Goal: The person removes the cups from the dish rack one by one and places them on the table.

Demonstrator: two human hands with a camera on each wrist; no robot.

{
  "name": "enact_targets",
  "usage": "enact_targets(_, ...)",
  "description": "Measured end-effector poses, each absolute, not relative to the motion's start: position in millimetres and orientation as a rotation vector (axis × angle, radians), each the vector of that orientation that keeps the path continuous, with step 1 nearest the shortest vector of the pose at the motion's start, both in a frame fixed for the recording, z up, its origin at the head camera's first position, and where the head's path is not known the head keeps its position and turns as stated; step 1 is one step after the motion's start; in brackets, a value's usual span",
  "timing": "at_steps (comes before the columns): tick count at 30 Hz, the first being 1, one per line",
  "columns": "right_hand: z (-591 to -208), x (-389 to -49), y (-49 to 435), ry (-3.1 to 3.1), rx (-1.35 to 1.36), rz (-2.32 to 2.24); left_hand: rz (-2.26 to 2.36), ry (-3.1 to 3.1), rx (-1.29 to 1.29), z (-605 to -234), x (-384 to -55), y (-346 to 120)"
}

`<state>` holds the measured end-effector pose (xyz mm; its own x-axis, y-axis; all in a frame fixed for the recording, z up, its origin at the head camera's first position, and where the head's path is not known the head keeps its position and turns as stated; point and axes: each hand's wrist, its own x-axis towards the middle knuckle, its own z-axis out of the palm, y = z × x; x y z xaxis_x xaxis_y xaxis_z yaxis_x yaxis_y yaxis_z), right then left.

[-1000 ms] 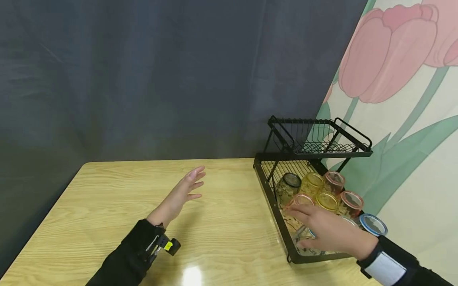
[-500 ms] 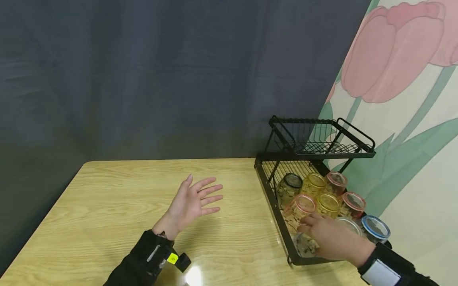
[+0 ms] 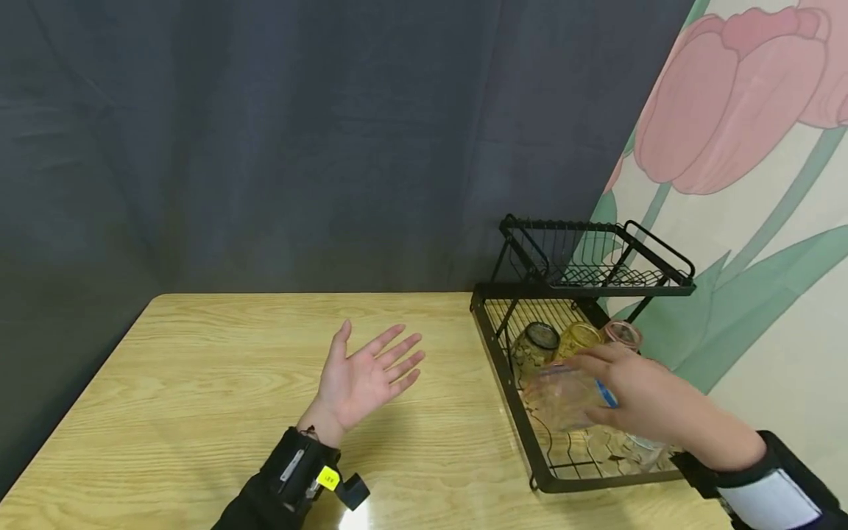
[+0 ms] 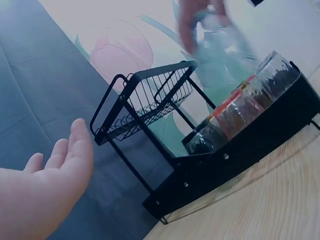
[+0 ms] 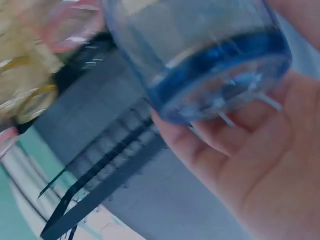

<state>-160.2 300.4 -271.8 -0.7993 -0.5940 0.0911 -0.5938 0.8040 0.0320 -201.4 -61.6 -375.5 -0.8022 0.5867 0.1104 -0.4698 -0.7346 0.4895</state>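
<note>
My right hand [image 3: 645, 394] grips a clear drinking glass with a blue base [image 3: 562, 401], fingers and thumb around its base end. In the right wrist view the blue-based glass [image 5: 200, 55] fills the top, with fingers curled against its base. The left wrist view shows this glass [image 4: 225, 57], blurred, raised above the black two-tier dish rack [image 4: 240, 142]. My left hand [image 3: 364, 383] is held over the table, palm up, fingers spread, holding nothing. Behind the lifted glass, a dark-based glass [image 3: 538, 342] and a yellow-based glass [image 3: 580, 338] stand upside down in the rack.
A pink-based glass [image 3: 623, 334] stands at the rack's far right; my right hand hides others. The upper wire tier [image 3: 596, 254] overhangs the lower tray's back. A wooden table [image 3: 265, 353] meets a dark curtain [image 3: 318, 147] behind, with a tulip-patterned wall covering [image 3: 722, 110] at right.
My right hand has taken hold of the blue-based glass at the rack's front and lifted it. My left hand has turned palm up with spread fingers and shifted slightly right.
</note>
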Motion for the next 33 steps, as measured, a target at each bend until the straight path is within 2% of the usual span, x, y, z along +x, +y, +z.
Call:
enact_targets(5,-263,-167,271,-2.745,0.891,0.534,2.557,0.489,0.275,-379,-201,-53)
enact_targets(10,-274,-174,225,-2.684,0.798,1.317,2.639,0.394,0.235,-379,-197,-35)
enact_targets(14,-285,-178,184,-2.597,0.732,1.752,2.674,0.386,0.268,-378,-193,-18)
enact_targets(20,-299,-181,137,-2.497,0.708,1.991,2.693,0.553,0.581,-374,-185,-12)
enact_targets(26,-308,-182,121,-2.455,0.689,2.105,2.743,0.742,0.812,-375,-185,-21)
enact_targets(33,-313,-185,123,-2.502,0.679,2.085,2.76,0.99,0.814,-379,-191,-25)
